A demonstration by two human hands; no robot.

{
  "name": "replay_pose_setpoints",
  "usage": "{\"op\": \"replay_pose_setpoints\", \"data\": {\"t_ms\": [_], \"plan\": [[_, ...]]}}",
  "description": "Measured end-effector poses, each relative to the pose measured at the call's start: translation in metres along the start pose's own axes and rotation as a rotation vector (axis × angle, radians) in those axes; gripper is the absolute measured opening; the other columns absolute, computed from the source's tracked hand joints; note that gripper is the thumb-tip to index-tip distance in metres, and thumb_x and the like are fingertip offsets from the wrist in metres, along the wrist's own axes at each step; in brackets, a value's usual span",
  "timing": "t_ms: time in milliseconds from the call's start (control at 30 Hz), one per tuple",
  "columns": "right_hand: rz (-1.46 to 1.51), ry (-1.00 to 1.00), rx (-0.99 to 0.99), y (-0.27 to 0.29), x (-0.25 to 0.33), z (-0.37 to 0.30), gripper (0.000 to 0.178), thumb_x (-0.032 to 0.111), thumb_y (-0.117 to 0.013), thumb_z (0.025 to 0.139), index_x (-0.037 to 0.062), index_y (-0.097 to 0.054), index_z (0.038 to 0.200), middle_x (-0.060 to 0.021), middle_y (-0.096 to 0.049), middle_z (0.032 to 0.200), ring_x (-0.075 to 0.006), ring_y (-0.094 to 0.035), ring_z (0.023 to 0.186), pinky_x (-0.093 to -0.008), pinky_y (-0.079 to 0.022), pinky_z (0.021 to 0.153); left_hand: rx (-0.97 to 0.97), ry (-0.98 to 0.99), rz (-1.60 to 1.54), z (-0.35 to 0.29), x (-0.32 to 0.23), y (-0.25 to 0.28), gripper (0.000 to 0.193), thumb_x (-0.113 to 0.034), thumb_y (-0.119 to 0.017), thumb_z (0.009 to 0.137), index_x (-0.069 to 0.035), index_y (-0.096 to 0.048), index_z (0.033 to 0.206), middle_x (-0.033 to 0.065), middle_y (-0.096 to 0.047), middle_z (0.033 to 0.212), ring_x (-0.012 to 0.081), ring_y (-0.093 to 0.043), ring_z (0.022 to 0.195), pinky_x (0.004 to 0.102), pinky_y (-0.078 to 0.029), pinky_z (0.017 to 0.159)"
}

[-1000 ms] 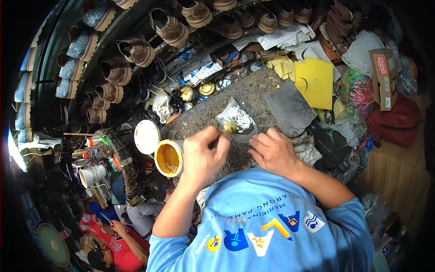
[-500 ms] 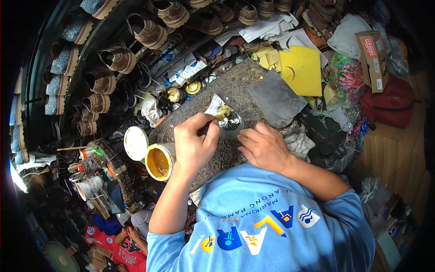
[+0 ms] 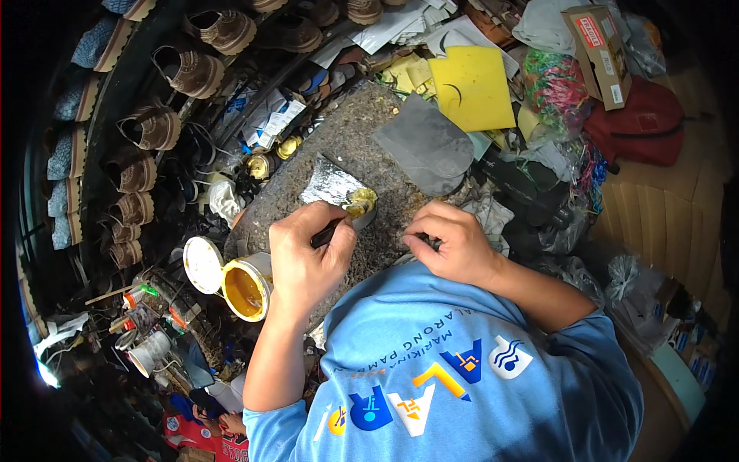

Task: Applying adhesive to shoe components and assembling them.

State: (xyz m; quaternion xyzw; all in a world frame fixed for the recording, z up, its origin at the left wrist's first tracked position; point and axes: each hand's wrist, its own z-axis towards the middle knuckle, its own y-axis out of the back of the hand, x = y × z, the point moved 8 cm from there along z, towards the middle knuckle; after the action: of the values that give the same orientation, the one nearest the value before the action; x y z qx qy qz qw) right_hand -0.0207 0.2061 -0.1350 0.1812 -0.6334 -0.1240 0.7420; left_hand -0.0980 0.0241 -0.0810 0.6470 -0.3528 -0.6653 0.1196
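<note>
1. On the rough slab (image 3: 346, 127), just ahead of the left hand, lies the one coated piece (image 3: 327, 181), dark, wet and shiny.
2. The left hand (image 3: 312, 242) is closed around the dark handle of a brush (image 3: 359, 202); its yellow-smeared head rests on the near end of the piece.
3. The right hand (image 3: 454, 242) is half curled, thumb close to the forefinger, apart from the piece; whether anything is pinched there I cannot tell.
4. Half a second ago the brush head was around the middle of the piece, and the right fingertips were at its near edge; now the brush is lower and those fingers have drawn away. The whole view has also shifted.
5. Counted: one brush; one tub (image 3: 245, 291) of yellow-brown paste, beside the left forearm; one white lid (image 3: 202, 264) against it; two small round tins (image 3: 259, 165) beyond; one large yellow sheet (image 3: 473, 88); one cardboard box (image 3: 600, 58).
</note>
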Motion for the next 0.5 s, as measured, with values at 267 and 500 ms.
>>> {"op": "replay_pose_setpoints", "data": {"t_ms": [267,500], "plan": [[0.118,-0.297,0.071,-0.007,-0.016,0.0,0.01,0.011,-0.078,0.086,0.0036,-0.074,0.092,-0.0098,-0.067,0.083,-0.0233,-0.068,0.068,-0.035,-0.053,0.06,0.072,-0.017,0.017,-0.007,-0.006,0.017,0.014,-0.005,-0.065,0.074,0.004,-0.071,0.083,0.0165,-0.067,0.072,0.0287,-0.067,0.064,0.0365,-0.053,0.064],[0.522,-0.703,0.1,-0.044,-0.034,0.008,0.023,0.019,-0.069,0.1,-0.0014,-0.072,0.11,-0.002,-0.065,0.081,-0.0059,-0.054,0.056,-0.0225,-0.042,0.049,-0.163,0.147,-0.254,-0.026,0.023,0.049,0.011,0.001,-0.066,0.078,0.005,-0.072,0.085,0.0085,-0.07,0.074,0.0116,-0.062,0.062,0.0262,-0.048,0.059]]}}
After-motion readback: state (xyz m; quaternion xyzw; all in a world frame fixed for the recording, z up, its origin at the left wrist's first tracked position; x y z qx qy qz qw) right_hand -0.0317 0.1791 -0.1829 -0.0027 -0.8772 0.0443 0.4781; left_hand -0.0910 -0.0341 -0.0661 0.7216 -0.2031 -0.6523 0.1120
